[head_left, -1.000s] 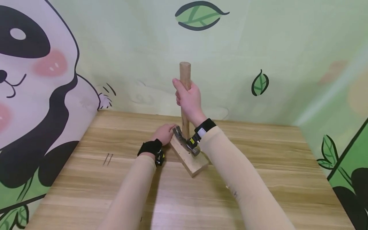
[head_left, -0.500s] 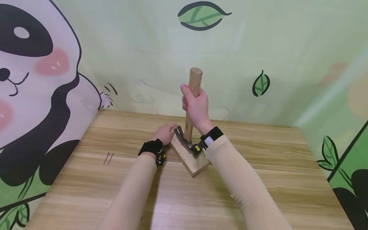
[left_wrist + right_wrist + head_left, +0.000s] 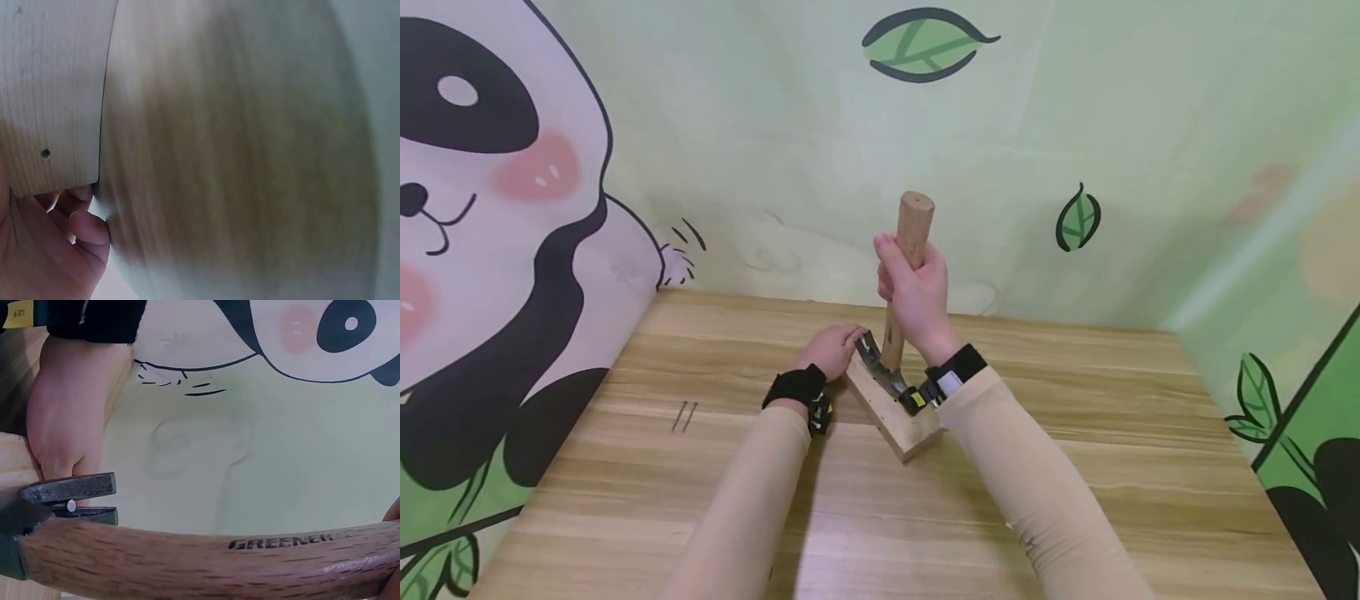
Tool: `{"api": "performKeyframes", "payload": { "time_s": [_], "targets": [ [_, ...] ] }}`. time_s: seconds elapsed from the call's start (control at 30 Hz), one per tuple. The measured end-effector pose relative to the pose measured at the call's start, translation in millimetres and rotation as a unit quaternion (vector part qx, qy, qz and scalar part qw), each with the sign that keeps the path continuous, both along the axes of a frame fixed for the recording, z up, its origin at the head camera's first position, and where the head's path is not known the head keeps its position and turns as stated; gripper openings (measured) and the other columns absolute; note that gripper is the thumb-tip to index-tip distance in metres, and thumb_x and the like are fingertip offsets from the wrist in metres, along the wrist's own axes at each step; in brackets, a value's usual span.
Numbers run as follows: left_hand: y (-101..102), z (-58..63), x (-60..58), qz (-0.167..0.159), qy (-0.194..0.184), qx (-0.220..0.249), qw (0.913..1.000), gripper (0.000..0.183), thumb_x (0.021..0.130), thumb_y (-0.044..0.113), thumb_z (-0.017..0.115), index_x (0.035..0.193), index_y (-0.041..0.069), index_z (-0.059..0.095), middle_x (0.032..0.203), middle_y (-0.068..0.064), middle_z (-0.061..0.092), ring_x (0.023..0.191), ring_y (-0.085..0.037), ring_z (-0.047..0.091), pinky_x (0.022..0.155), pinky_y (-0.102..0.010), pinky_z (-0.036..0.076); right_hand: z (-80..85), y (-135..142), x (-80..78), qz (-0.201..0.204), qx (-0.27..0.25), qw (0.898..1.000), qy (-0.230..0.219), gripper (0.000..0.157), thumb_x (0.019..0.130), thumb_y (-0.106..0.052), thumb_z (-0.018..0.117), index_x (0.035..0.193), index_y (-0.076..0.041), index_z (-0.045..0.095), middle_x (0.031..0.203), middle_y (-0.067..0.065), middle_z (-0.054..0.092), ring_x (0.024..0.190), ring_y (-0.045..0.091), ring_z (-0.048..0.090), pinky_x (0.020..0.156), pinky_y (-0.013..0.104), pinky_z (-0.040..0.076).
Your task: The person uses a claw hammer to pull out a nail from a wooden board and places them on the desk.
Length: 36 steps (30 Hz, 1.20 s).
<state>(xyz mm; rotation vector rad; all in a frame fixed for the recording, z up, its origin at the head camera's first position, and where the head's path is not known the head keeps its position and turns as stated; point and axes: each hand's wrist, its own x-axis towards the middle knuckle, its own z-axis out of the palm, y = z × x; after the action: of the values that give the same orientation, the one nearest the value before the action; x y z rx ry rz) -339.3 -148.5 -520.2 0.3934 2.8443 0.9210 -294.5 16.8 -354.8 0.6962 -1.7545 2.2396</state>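
My right hand (image 3: 919, 293) grips the wooden handle of a claw hammer (image 3: 892, 337), thumb lying up along it. The handle stands nearly upright, tilted slightly right, and the hammer head lies low over a pale wooden block (image 3: 901, 429). In the right wrist view a nail (image 3: 71, 505) shows its round head in the slot of the claw. My left hand (image 3: 831, 350) holds the block's far left end. Seen from the left wrist, its fingers (image 3: 90, 228) curl round that end, close to a small dark hole in the wood.
Two loose nails (image 3: 683, 416) lie side by side on the wood-grain table (image 3: 1075, 467), left of the block. Behind the table rises a pale green wall (image 3: 775, 167) printed with a panda and leaves.
The hammer handle has tipped to the right and come down toward me, with my right hand moving along. The left hand and the block stay in place.
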Motion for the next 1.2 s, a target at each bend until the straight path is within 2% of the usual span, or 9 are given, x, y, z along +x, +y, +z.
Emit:
{"api": "performKeyframes", "payload": {
  "time_s": [0.23, 0.47, 0.53, 0.67, 0.77, 0.83, 1.0, 1.1, 1.2],
  "targets": [
    [0, 2.8, 2.2, 0.002, 0.003, -0.002, 1.0, 0.044, 0.118, 0.023, 0.038, 0.151, 0.003, 0.06, 0.149, -0.021, 0.061, 0.143, -0.039, 0.053, 0.122, -0.048, 0.037, -1.1, 10, 6.8, -0.021, -0.042, 0.998, 0.029, 0.019, 0.105, -0.026, 0.063, 0.089, -0.018, 0.059, 0.059, -0.004, 0.04, 0.048, 0.01, 0.036, 0.047, 0.026, 0.032],
    [0, 14.1, 6.3, 0.014, 0.02, -0.017, 0.9996, 0.04, 0.117, 0.024, 0.043, 0.145, 0.004, 0.064, 0.142, -0.02, 0.067, 0.136, -0.038, 0.059, 0.117, -0.05, 0.043, -3.7, 20, 15.1, 0.002, -0.076, 0.995, 0.064, 0.017, 0.102, -0.025, 0.062, 0.088, -0.018, 0.057, 0.058, -0.004, 0.04, 0.047, 0.011, 0.036, 0.046, 0.027, 0.032],
    [0, 14.8, 7.4, 0.02, 0.031, -0.006, 0.9993, 0.04, 0.117, 0.025, 0.045, 0.148, 0.006, 0.061, 0.138, -0.02, 0.068, 0.132, -0.037, 0.062, 0.113, -0.05, 0.047, -3.8, 23, 18.2, 0.0, -0.08, 0.994, 0.073, 0.015, 0.102, -0.024, 0.061, 0.089, -0.018, 0.056, 0.058, -0.004, 0.04, 0.047, 0.012, 0.036, 0.046, 0.027, 0.032],
    [-6, 17.6, 14.8, 0.02, 0.064, 0.065, 0.9956, 0.039, 0.114, 0.018, 0.052, 0.151, 0.005, 0.058, 0.134, -0.019, 0.067, 0.124, -0.035, 0.062, 0.107, -0.051, 0.049, -5.3, 28, 24.6, -0.003, -0.086, 0.993, 0.079, 0.013, 0.101, -0.023, 0.061, 0.089, -0.019, 0.056, 0.058, -0.004, 0.04, 0.048, 0.011, 0.036, 0.046, 0.027, 0.032],
    [-12, 25.5, 25.5, 0.007, 0.082, 0.12, 0.9894, 0.036, 0.112, 0.012, 0.057, 0.147, 0.004, 0.061, 0.136, -0.017, 0.066, 0.127, -0.034, 0.061, 0.11, -0.052, 0.047, -8.0, 32, 28.8, 0.003, -0.093, 0.993, 0.079, 0.011, 0.1, -0.021, 0.059, 0.09, -0.02, 0.056, 0.058, -0.005, 0.04, 0.048, 0.011, 0.035, 0.047, 0.027, 0.031],
    [-15, 30.8, 33.2, -0.008, 0.089, 0.135, 0.9869, 0.033, 0.111, 0.012, 0.06, 0.143, 0.004, 0.065, 0.139, -0.014, 0.068, 0.13, -0.032, 0.061, 0.113, -0.051, 0.045, -9.4, 35, 31.0, 0.003, -0.101, 0.991, 0.083, 0.011, 0.1, -0.02, 0.058, 0.09, -0.02, 0.056, 0.058, -0.005, 0.039, 0.048, 0.011, 0.034, 0.047, 0.027, 0.031],
    [-15, 39.7, 45.7, -0.054, 0.099, 0.115, 0.987, 0.03, 0.107, 0.015, 0.068, 0.135, 0.007, 0.072, 0.138, -0.011, 0.07, 0.133, -0.03, 0.062, 0.115, -0.048, 0.045, -9.4, 43, 32.2, 0.007, -0.134, 0.985, 0.107, 0.015, 0.101, -0.015, 0.056, 0.088, -0.014, 0.051, 0.057, -0.002, 0.034, 0.046, 0.013, 0.03, 0.044, 0.028, 0.027],
    [-10, 38.5, 46.0, -0.074, 0.129, 0.103, 0.9835, 0.025, 0.104, 0.012, 0.072, 0.127, 0.006, 0.075, 0.131, -0.012, 0.074, 0.125, -0.031, 0.067, 0.111, -0.049, 0.049, -8.4, 46, 31.2, 0.014, -0.142, 0.983, 0.117, 0.015, 0.101, -0.013, 0.055, 0.087, -0.012, 0.05, 0.057, 0.0, 0.033, 0.045, 0.013, 0.029, 0.043, 0.028, 0.027],
    [-7, 35.7, 45.5, -0.08, 0.164, 0.111, 0.977, 0.016, 0.101, 0.004, 0.073, 0.115, 0.004, 0.079, 0.119, -0.012, 0.077, 0.114, -0.031, 0.07, 0.105, -0.049, 0.053, -8.9, 46, 32.4, 0.025, -0.133, 0.983, 0.123, 0.012, 0.1, -0.012, 0.053, 0.088, -0.013, 0.052, 0.057, 0.0, 0.033, 0.046, 0.014, 0.03, 0.044, 0.029, 0.028]
  ]
}}
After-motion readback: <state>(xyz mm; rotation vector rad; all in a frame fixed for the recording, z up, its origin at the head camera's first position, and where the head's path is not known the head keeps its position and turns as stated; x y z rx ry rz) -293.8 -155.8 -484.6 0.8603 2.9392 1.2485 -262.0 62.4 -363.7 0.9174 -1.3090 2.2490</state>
